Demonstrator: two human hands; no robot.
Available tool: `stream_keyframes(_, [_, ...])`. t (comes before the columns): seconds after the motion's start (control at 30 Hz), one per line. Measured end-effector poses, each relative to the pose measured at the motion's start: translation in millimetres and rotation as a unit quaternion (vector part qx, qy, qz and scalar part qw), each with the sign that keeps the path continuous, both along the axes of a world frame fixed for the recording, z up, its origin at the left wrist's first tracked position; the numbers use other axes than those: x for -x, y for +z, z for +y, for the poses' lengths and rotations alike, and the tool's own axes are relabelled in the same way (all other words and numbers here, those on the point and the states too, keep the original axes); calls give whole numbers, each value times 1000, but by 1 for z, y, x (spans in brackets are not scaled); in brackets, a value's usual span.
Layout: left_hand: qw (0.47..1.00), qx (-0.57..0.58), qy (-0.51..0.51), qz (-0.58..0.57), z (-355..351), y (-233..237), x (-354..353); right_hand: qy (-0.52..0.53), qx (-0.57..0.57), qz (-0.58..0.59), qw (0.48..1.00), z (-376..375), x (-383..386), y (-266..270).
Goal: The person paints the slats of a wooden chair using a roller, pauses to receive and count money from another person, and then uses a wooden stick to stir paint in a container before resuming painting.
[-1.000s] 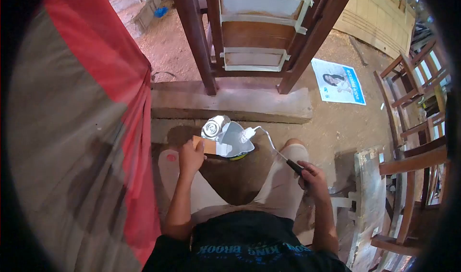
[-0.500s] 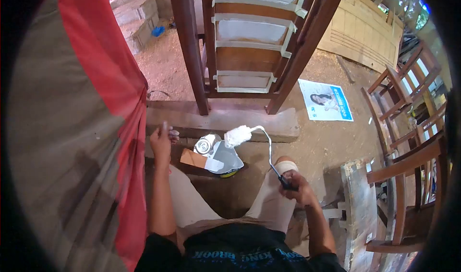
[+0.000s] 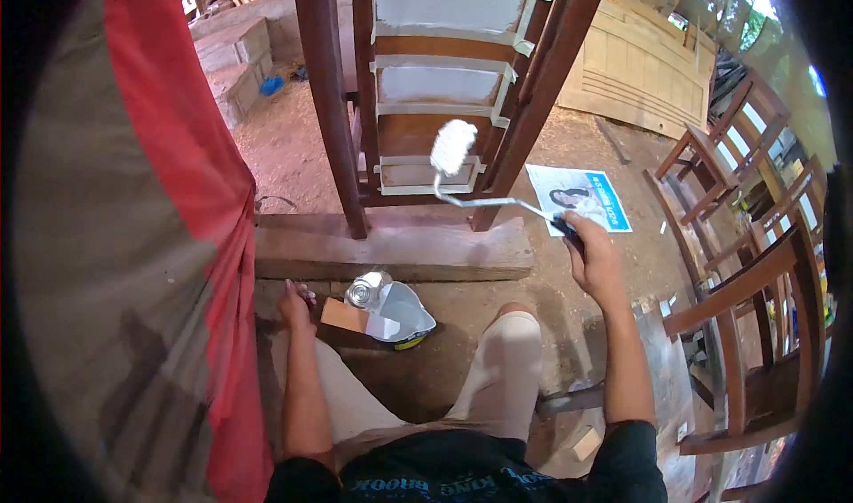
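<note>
My right hand (image 3: 593,259) grips the black handle of a small paint roller (image 3: 454,147), raised out in front of me. Its white fluffy sleeve overlaps the lower part of a dark brown wooden frame (image 3: 330,103), which has white panels (image 3: 442,85) edged with masking tape. My left hand (image 3: 297,302) hangs over my left thigh, fingers loosely apart and holding nothing. Close to it stands a paint tub (image 3: 410,312) with grey inside. A metal can (image 3: 366,291) and a brown block (image 3: 344,315) sit at the tub's left side.
The frame's legs stand on a thick timber beam (image 3: 400,252). A printed poster (image 3: 582,199) lies on the ground to its right. Wooden chairs (image 3: 755,281) crowd the right side. A red and brown cloth (image 3: 191,192) hangs along the left.
My right hand has lifted the roller forward and up, from above the tub to in front of the lowest panel. My left hand has dropped a little, its fingers less stretched.
</note>
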State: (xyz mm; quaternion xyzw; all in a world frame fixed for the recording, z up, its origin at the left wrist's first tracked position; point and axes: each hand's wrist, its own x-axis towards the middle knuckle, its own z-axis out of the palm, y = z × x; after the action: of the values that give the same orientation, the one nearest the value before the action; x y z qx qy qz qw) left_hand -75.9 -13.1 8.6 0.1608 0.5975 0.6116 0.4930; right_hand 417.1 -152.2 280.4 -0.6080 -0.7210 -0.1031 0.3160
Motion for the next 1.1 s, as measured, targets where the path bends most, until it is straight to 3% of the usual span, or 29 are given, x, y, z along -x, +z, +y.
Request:
stream_keyframes(0.17, [996,-5,-65,54,4,-15,3,-68,-71,-105,990,36,11,19])
stream_keyframes(0.27, [999,29,-38,24,-3,-2,-9,-104,-102,-138,980,52,10,27])
stream_keyframes(0.4, [996,-11,-28,82,1,-27,-7,-143,-121,-163,969,66,-1,28])
stream_keyframes(0.6, [995,1,-18,94,-9,4,-11,-175,-130,-193,957,73,-10,24])
stream_keyframes(0.77, [999,0,-22,47,-7,-11,-1,-166,-136,-172,961,84,3,16])
stream_keyframes(0.93, [997,0,-31,75,-3,-19,1,-126,-166,-152,966,104,30,16])
stream_keyframes(1.1, [994,5,-41,105,-3,-18,1,-167,-144,-136,966,93,16,13])
